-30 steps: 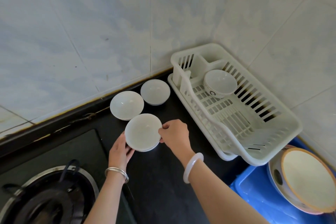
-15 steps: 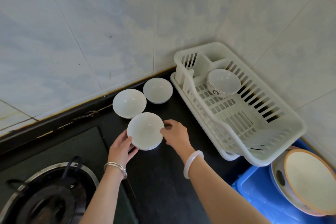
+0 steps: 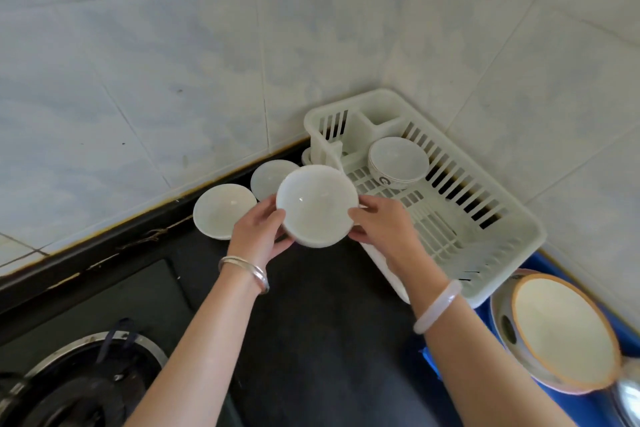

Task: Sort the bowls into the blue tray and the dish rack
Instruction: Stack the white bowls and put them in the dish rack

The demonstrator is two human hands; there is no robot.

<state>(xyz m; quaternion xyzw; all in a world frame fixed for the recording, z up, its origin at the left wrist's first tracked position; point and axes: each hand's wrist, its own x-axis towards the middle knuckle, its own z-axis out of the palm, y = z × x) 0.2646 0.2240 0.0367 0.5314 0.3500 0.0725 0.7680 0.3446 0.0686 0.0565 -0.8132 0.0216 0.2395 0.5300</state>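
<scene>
White bowl [image 3: 316,205] sits gripped between my left hand [image 3: 258,236] and right hand [image 3: 382,229], lifted above the black counter [image 3: 329,322] just beside the rack [image 3: 450,218], two more bowls [image 3: 221,211] behind it.

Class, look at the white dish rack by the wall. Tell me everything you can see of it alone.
The dish rack is a white basket that looks like plastic, with slatted walls, a grid floor and a divided compartment at its far end. It sits in the corner of the tiled walls on the dark counter, its near end by the blue tray. A bowl with a dark mark on its side stands upright inside. Neither hand clearly touches it.
</scene>
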